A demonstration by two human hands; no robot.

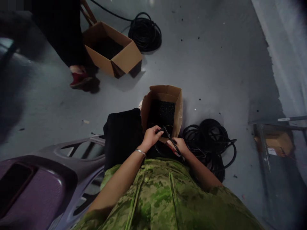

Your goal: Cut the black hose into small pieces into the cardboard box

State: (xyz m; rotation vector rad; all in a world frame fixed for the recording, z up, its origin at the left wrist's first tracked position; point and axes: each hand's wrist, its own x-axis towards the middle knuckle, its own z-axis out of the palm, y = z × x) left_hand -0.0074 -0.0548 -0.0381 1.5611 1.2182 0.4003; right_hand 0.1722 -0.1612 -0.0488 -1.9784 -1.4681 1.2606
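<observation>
My left hand (pixel 153 137) is closed, pinching the end of a black hose or cable (pixel 162 129) between thumb and fingers. My right hand (pixel 180 146) is wrapped round a dark, long tool like scissors (pixel 173 142), whose narrow tip reaches the black piece at my left fingertips. Red shows by my right fingers; whether it belongs to the tool is unclear. Both hands are over the near edge of an open cardboard box (pixel 178 116). Inside it lie many small black pieces (pixel 165 110). Beside my right arm is a coil of black hose or cable (pixel 211 137).
Ahead to the left stands another cardboard box (pixel 127 57) with dark contents, and a second black coil (pixel 145 33) behind it. A person's leg (pixel 59 32) is near that box. At my left is a purple-grey plastic chair (pixel 59 166) with a phone (pixel 16 185).
</observation>
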